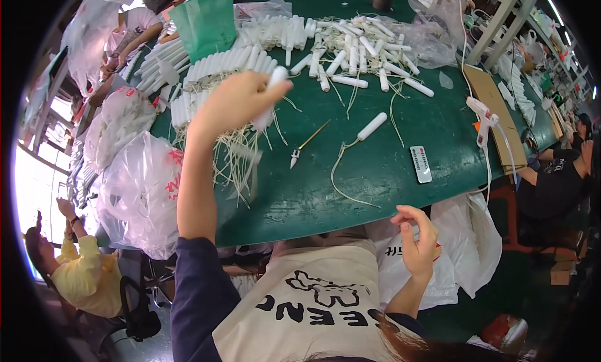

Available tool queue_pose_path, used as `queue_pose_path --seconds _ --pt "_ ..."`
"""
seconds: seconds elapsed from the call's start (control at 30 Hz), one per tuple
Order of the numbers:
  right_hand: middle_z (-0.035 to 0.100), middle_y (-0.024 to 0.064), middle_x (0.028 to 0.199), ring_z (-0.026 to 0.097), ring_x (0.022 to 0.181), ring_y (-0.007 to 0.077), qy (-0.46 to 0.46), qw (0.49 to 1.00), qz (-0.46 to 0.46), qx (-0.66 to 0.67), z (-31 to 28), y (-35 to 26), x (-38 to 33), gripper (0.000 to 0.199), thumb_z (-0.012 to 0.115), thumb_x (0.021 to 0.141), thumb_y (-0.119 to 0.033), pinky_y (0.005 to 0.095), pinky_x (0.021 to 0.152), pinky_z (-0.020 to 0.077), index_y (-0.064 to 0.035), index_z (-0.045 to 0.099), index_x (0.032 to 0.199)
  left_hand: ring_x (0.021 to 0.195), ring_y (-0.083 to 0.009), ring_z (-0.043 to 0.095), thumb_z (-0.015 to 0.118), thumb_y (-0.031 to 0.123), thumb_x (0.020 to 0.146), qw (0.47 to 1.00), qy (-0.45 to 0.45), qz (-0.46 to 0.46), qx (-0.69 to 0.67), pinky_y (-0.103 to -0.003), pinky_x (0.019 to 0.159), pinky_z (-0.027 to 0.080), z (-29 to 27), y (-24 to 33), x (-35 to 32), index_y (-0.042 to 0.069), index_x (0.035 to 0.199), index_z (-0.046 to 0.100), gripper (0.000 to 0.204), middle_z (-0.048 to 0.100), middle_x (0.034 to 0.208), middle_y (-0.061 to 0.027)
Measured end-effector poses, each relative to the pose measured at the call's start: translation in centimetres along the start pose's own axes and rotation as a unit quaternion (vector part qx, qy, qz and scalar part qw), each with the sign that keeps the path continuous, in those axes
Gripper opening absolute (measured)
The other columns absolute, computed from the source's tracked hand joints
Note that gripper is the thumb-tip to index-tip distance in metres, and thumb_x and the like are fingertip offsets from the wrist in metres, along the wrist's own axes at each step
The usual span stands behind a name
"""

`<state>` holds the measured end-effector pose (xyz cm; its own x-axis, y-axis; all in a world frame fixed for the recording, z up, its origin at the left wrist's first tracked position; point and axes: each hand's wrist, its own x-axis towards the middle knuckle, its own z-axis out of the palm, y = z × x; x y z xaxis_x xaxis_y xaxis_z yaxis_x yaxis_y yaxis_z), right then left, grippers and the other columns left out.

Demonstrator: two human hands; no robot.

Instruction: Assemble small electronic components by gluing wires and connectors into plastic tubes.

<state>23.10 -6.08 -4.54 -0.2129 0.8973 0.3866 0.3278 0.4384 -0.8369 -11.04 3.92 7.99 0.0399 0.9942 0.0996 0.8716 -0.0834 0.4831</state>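
My left hand [235,102] is closed around a white tube [277,79] and is raised over the left part of the green table [282,205]. Motion smears this hand and the tube a little. Beneath it lie rows of white tubes [231,62] with a tangle of thin pale wires [235,161]. My right hand [418,240] hovers by the table's near edge, its fingers loosely apart and nothing in them. A single white tube with a wire tail [373,126] lies at mid-table. Left of it rests a thin stick with a white tip [305,146].
A heap of wired tubes [369,49] spreads at the back. To the right are a small remote control [421,165], a corded white glue gun [482,121] and cardboard [494,118]. Clear plastic bags [141,193] bulge at the left. A person in yellow [87,274] sits beyond.
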Motion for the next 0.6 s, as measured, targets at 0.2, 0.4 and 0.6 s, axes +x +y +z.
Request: queue_pose_path --seconds 0.2,0.4,0.6 --pt "0.063 0.0094 0.079 0.059 0.068 0.0156 -0.002 0.998 0.026 -0.056 -0.5 0.4 0.0 0.016 0.054 0.089 -0.009 0.0273 0.062 0.0465 0.0018 0.061 0.099 0.091 -0.036 0.063 0.045 0.059 0.085 0.952 0.048 -0.17 0.25 -0.044 0.08 0.048 -0.9 -9.2 9.7 0.0 0.089 0.067 0.063 0.067 0.093 -0.0184" --pt "0.062 0.0089 0.078 0.059 0.065 0.0147 0.014 0.996 0.049 -0.079 -0.8 1.8 0.1 0.013 0.055 0.088 -0.004 0.0262 0.058 0.046 0.0033 0.061 0.096 0.101 -0.034 0.061 0.044 0.063 0.085 0.938 -0.008 -0.228 0.26 -0.042 0.086 0.047 -0.9 -13.2 13.6 0.003 0.102 0.067 0.066 0.065 0.107 -0.0188" --pt "0.063 0.01 0.079 0.061 0.067 0.0157 -0.004 0.994 0.057 -0.093 -0.5 2.0 0.9 0.011 0.058 0.086 -0.003 0.0264 0.06 0.0466 0.0036 0.062 0.093 0.079 -0.0367 0.063 0.043 0.062 0.086 0.975 0.039 -0.11 0.187 -0.045 0.078 0.045 -2.2 -17.3 14.0 -0.008 0.08 0.065 0.073 0.065 0.084 -0.0248"
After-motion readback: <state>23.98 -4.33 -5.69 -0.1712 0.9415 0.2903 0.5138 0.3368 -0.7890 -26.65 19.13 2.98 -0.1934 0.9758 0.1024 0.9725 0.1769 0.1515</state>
